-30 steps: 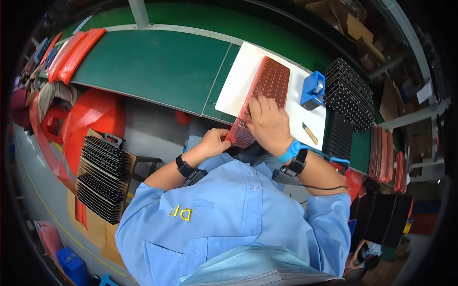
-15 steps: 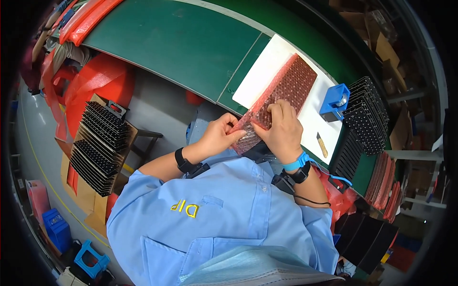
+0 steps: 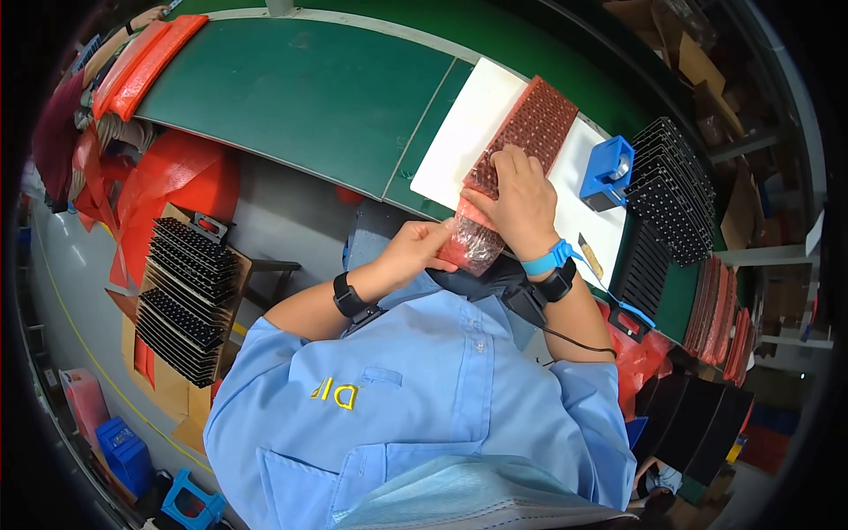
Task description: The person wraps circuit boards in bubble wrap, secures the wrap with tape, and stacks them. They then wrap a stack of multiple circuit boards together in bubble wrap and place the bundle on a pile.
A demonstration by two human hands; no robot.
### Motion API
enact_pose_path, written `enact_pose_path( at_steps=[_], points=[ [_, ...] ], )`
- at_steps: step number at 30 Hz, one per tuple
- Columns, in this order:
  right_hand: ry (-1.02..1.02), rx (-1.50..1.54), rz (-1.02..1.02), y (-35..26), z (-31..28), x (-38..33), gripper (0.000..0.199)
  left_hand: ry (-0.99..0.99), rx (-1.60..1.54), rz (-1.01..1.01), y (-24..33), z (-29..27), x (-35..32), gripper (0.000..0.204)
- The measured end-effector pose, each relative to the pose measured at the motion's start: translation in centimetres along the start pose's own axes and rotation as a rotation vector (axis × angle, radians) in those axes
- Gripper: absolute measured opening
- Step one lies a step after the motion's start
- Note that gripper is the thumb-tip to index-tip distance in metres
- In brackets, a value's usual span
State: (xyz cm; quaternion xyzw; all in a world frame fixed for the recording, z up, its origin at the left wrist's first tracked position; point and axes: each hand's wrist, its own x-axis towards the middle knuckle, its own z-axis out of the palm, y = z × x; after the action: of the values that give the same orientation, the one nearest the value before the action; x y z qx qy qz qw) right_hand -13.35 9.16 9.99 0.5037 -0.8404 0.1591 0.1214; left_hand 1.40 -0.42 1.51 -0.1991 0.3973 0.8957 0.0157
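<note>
A red bubble-wrap bag [image 3: 535, 118] lies slanted across the white board [image 3: 473, 119], its near end hanging over the board's edge toward me. That end is clearer, shiny and crumpled. My left hand [image 3: 413, 253] is closed, pinching the left edge of this near end between thumb and fingers. With fingers curled and thumb pressed on the wrap, my right hand [image 3: 521, 199] grips the bag about midway along. What the bag contains is hidden. A small knife [image 3: 590, 256] with a yellowish handle lies on the board, right of my right hand.
A blue tape dispenser [image 3: 608, 172] stands on the board's right side, beside a black rack of boards [image 3: 673, 190]. More red wrapped packs [image 3: 708, 309] stand at right. Another black rack [image 3: 181, 296] sits at left. A blue cord runs from my right wrist. A person's arm shows at top left.
My left hand has drawn the bag's clear near end downward, so it spreads out more below my right hand. My right hand has shifted slightly along the bag. The whole view has turned a little.
</note>
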Motion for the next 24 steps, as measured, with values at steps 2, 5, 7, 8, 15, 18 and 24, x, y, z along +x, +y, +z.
enact_pose_path(
  at_steps=[2,5,7,8,15,18,24],
  points=[
    [0.036,-0.024,-0.038,0.1,0.1,-0.2,0.049,-0.009,0.277,0.086,-0.4,-0.5,0.3,0.03],
    [0.039,-0.017,-0.073,0.7,-0.1,-0.7,0.049,-0.012,0.411,0.102,-0.5,-0.8,0.5,0.031],
    [0.016,0.009,-0.111,1.1,-0.4,-0.9,0.05,-0.014,0.402,0.059,-0.5,-0.8,0.6,0.032],
    [0.016,0.012,-0.112,1.2,-0.3,-0.9,0.05,-0.011,0.403,0.058,-0.4,-0.7,0.5,0.032],
    [0.024,-0.014,-0.057,1.9,0.3,-0.7,0.05,0.094,0.808,0.213,0.2,-1.5,0.5,0.031],
    [0.086,-0.016,-0.026,2.7,1.3,-0.3,0.046,0.16,0.962,0.323,0.7,-1.0,-0.1,0.029],
    [0.166,0.137,0.127,5.4,-2.2,-4.4,0.031,0.181,1.075,0.45,1.3,-1.1,-1.3,0.028]
  ],
)
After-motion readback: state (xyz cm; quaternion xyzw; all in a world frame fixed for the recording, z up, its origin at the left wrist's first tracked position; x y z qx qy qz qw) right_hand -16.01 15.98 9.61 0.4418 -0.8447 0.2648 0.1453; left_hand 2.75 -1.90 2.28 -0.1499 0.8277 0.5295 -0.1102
